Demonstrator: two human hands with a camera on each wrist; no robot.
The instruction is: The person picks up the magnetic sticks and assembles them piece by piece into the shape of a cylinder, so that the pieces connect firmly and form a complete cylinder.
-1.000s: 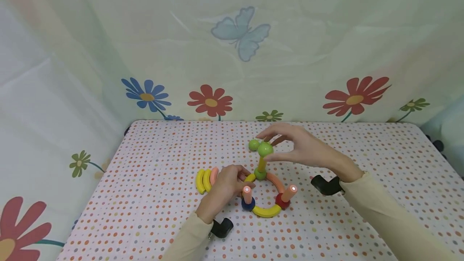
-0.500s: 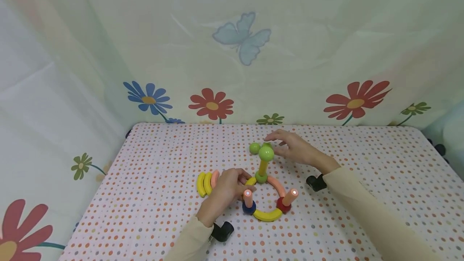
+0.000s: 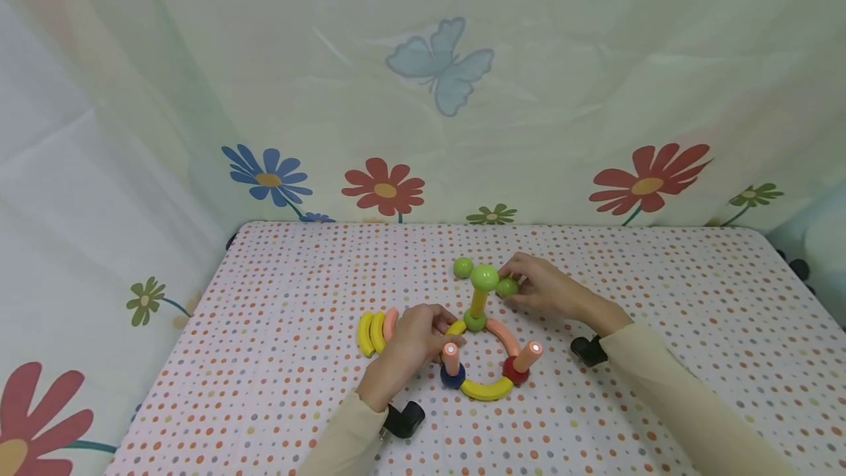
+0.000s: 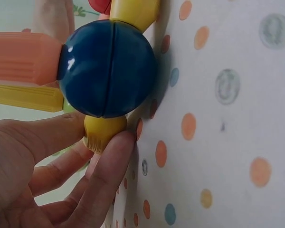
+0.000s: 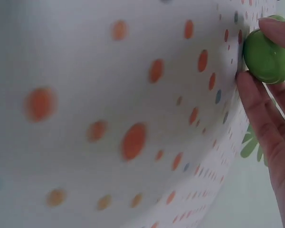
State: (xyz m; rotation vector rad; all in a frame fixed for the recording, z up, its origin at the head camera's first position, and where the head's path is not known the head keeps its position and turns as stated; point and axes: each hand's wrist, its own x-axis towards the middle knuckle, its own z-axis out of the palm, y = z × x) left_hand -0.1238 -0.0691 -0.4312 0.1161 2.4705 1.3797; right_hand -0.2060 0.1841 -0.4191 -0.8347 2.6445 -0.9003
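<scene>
My left hand (image 3: 415, 333) pinches a yellow curved stick (image 4: 103, 132) of a ring on the table, next to a dark blue ball (image 4: 109, 69). My right hand (image 3: 547, 289) holds a green ball (image 5: 268, 56) low at the table, thumb on one side and fingers on the other. Just left of it, a yellow rod (image 3: 478, 303) stands upright on the ring's green ball (image 3: 474, 320), topped by another green ball (image 3: 485, 278). Salmon rods rise from the blue ball and from a red ball (image 3: 515, 370). A salmon curved stick (image 3: 504, 336) joins the green and red balls.
Behind the ring lies a loose green ball (image 3: 463, 267). Two yellow curved sticks (image 3: 366, 334) and a salmon one (image 3: 391, 323) lie left of my left hand. A dotted cloth (image 3: 291, 388) covers the table, with a flowered curtain (image 3: 297, 79) behind.
My right hand has left the green ball atop the yellow rod, lowered behind it, and taken another green ball, which now sits farther right. My left hand stays on the ring.
</scene>
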